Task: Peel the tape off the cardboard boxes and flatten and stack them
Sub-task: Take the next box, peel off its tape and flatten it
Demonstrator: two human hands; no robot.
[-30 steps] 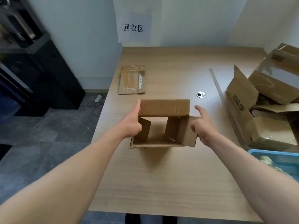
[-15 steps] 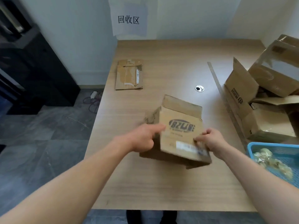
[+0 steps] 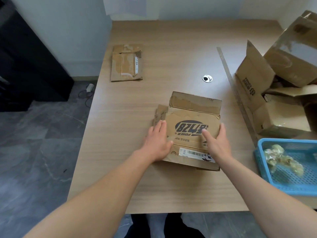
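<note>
Pressing a flattened cardboard box point(image 3: 192, 114) in the middle of the wooden table point(image 3: 154, 93), the left hand point(image 3: 157, 145) lies flat on its left edge, fingers straight; the right hand point(image 3: 217, 143) rests on its right side, fingers extended, thumb spread. A second flattened box point(image 3: 127, 63) lies well apart, far left.

Office-type room, one corner given over to sorting waste cardboard. Wood-laminate desk point(image 3: 154, 186) with a metal cable grommet point(image 3: 207, 78) at 1 o'clock, set against white walls. Paper sheet point(image 3: 127, 6) stuck up at 12. Grey tile floor point(image 3: 34, 152); black cabinet point(image 3: 25, 66) at 10, plug adapter point(image 3: 90, 87) and cable below it. Opened cartons point(image 3: 274, 109) heaped at 2, flattened carton point(image 3: 127, 63) at 11, blue plastic basket point(image 3: 283, 140) of crumpled tape-like scraps at 4.
</note>
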